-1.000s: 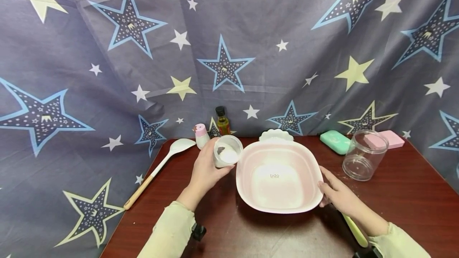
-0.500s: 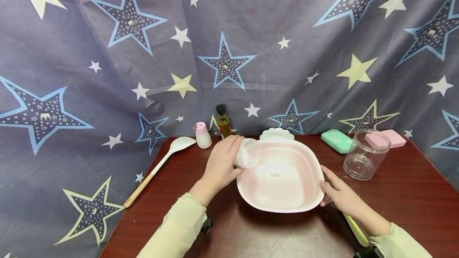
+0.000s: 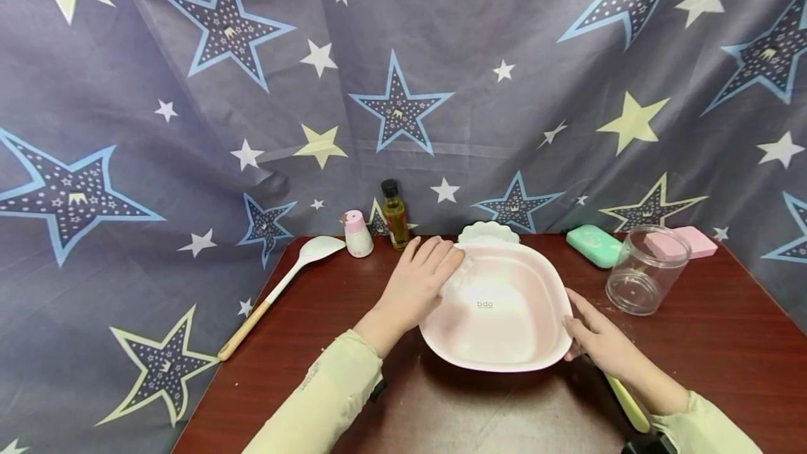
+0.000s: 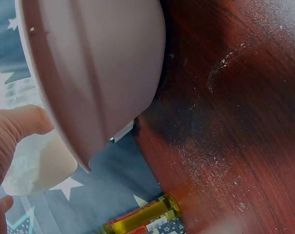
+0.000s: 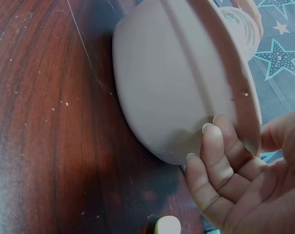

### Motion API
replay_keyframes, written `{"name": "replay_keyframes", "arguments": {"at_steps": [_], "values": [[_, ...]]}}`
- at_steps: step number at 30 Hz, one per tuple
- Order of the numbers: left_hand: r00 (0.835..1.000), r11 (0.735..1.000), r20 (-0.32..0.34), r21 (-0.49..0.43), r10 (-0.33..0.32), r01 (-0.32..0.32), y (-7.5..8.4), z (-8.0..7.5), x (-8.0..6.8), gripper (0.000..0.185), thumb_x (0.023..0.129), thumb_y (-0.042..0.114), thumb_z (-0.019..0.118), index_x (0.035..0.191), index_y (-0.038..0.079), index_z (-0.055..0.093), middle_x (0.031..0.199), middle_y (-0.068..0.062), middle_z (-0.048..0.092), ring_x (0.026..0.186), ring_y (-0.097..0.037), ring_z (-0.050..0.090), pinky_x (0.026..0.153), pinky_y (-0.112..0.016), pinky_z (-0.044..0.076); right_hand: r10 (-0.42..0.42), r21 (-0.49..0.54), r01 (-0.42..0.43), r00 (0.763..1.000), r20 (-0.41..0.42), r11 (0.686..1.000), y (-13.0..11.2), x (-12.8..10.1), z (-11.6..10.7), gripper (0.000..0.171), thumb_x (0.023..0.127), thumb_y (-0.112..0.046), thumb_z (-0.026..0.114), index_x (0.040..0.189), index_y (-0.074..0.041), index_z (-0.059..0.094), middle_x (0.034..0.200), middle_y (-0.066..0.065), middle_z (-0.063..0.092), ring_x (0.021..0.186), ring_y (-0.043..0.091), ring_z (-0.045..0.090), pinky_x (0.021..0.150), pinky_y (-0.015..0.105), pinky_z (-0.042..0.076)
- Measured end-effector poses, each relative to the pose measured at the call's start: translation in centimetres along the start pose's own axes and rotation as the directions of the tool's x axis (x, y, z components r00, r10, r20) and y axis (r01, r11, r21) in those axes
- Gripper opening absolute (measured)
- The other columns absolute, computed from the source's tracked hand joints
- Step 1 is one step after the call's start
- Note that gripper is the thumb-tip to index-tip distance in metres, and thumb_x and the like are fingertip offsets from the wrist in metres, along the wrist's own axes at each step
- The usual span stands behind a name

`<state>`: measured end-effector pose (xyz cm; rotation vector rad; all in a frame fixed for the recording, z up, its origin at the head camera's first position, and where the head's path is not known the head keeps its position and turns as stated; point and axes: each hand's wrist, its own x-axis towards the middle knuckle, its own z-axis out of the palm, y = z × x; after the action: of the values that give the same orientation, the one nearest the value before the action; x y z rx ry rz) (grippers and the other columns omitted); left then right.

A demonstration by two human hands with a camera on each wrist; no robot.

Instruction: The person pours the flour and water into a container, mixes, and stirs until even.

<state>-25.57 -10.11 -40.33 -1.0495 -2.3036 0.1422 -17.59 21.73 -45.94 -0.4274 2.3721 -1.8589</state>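
Right now the left hand [image 3: 416,286] grips a small clear jar [image 3: 455,273] tipped steeply over the far-left rim of the pink basin [image 3: 498,314], fingers curled round its body so that most of it is hidden in the head view. From the left wrist view the jar [image 4: 37,165] shows white powder lying inside against its wall, with a thumb beside it. The basin sits on the dark red wooden surface [image 3: 693,356] at the middle, and its floor looks pale, though whether powder lies there already I cannot tell. The right hand [image 3: 595,338] steadies the basin's near-right side; in the right wrist view its fingers [image 5: 220,156] curl under the rim and press the outer wall, so this grip is closed on the basin. Behind the basin, touching or just beside its far rim (the view does not settle which), stands a small white scalloped dish [image 3: 488,232]. To the right, a large glass jar [image 3: 644,270] stands upright and lidless, with nothing visible inside. Beyond it lie a green soap box [image 3: 590,244] and a pink one [image 3: 690,240]. At the back left stand a small oil bottle [image 3: 394,214] holding yellow liquid and a pink-capped shaker [image 3: 356,233], with a white spoon [image 3: 284,286] lying near them.
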Motion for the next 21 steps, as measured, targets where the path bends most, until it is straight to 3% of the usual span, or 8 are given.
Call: {"name": "replay_keyframes", "arguments": {"at_steps": [8,11,15,21], "values": [[0.998,0.996,-0.033,0.064,0.057,-0.055,0.6,0.5,0.6,0.048,0.085,0.006,0.062,0.130,0.020,0.055,0.128,-0.004,0.053,0.126,-0.027,0.046,0.108,-0.050,0.030,0.023,-0.010,-0.023,1.000,-0.002,1.000,-0.1,0.1,-0.1,0.053,0.104,-0.004,0.038,0.148,0.012,0.014,0.086,0.020,0.060,0.054,0.019,0.060,0.054,0.038,0.054],[0.996,0.991,-0.030,0.100,0.088,-0.085,0.8,0.6,0.7,0.037,0.096,0.008,0.044,0.129,0.021,0.055,0.127,-0.004,0.052,0.125,-0.028,0.046,0.109,-0.050,0.031,0.015,-0.010,-0.015,1.000,-0.002,1.000,0.0,0.1,-0.1,0.053,0.104,-0.004,0.038,0.148,0.013,0.014,0.088,0.021,0.059,0.054,0.019,0.060,0.054,0.038,0.054],[0.993,0.987,-0.028,0.118,0.117,-0.112,1.0,0.5,0.9,0.043,0.100,0.008,0.025,0.127,0.021,0.055,0.127,-0.005,0.052,0.126,-0.029,0.045,0.110,-0.050,0.029,-0.015,0.011,0.015,1.000,0.001,1.000,0.2,0.0,0.0,0.052,0.103,-0.002,0.038,0.147,0.014,0.015,0.092,0.025,0.057,0.054,0.019,0.060,0.053,0.037,0.053],[0.992,0.980,-0.004,0.157,0.126,-0.123,1.4,0.5,1.0,0.042,0.101,0.009,0.026,0.129,0.023,0.054,0.127,-0.003,0.051,0.128,-0.028,0.043,0.113,-0.052,0.022,-0.034,0.028,0.034,0.999,0.003,0.999,0.3,0.0,0.0,0.052,0.103,-0.001,0.037,0.146,0.015,0.015,0.093,0.027,0.056,0.054,0.018,0.060,0.053,0.036,0.053]]}}
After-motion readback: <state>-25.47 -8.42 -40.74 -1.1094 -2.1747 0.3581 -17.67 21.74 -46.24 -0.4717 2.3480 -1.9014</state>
